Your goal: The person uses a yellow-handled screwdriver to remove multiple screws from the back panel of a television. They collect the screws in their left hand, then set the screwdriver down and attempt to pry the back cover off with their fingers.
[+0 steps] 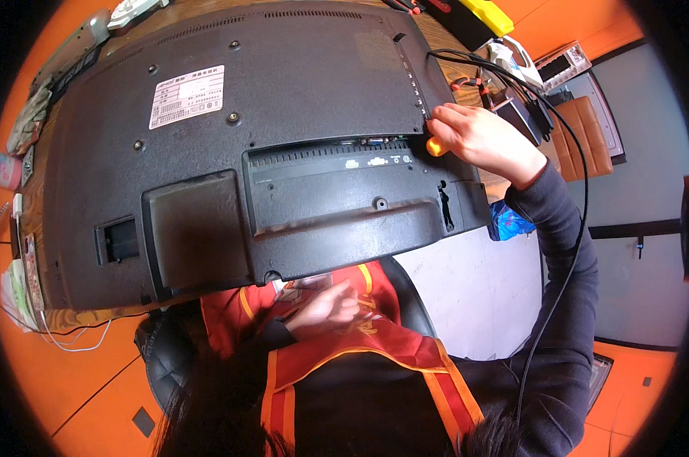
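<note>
A black TV (298, 87) lies back-up on the wooden desk (434, 32) in front of you, filling the view from 9 o'clock round to 1. Your right hand (483, 141) is at 2 o'clock, by the TV's edge and its row of side ports (414, 87). Its fingers are clamped on an orange handle (436, 146); the rest of that tool is hidden. Your left hand (327, 309) is at 6 o'clock, over your red apron (386, 343) and below the TV's lower edge, with its fingers loosely curled and slightly apart.

At 10 o'clock on the TV sits a white label (186, 97), slightly tilted, with a bolder heading above rows of small dark print. Four screws surround it. Near 12 o'clock, small white symbols and tiny print mark the lower ports (376, 141); the print is too fine to make out. Yellow markings on the apron are also unclear.

At 1 o'clock, red-handled pliers (462, 81) lie just beyond your right hand. A black cable (586, 183) curves past your right arm, and a blue bag (509, 221) shows at 3 o'clock.
</note>
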{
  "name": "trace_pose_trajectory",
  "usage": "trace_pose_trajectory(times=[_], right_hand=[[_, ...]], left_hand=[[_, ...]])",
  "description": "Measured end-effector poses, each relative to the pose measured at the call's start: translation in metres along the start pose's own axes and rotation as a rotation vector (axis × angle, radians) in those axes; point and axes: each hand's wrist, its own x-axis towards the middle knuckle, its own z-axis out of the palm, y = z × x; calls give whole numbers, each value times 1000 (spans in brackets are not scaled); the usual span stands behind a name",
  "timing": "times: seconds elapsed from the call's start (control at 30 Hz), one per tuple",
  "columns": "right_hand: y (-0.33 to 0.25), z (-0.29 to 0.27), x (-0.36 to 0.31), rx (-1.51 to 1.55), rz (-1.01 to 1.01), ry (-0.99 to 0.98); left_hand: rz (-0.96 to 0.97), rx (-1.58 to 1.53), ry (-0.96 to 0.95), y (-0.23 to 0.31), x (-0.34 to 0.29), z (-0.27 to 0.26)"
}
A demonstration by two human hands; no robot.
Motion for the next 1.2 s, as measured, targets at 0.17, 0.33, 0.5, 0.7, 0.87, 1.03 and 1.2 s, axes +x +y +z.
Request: trace_pose_trajectory(times=[0.17,0.33,0.5,0.7,0.87,1.03,1.2], right_hand=[[-1,-24,-4,153,87,147],[-54,-57,-2,506,133,231],[-115,-52,13,548,-1,299],[-154,-60,48,597,-172,364],[-168,-73,79,619,-275,265],[-176,-82,94,613,-345,259],[-185,-93,116,534,-381,365]], left_hand=[[-3,3,-43,1,-1,5],[63,204,-99,12,-11,29],[208,573,136,24,-48,73],[408,298,-19,13,-111,106],[661,184,14,-11,-131,96],[743,121,-39,-15,-141,83],[774,70,-64,-14,-160,84]])
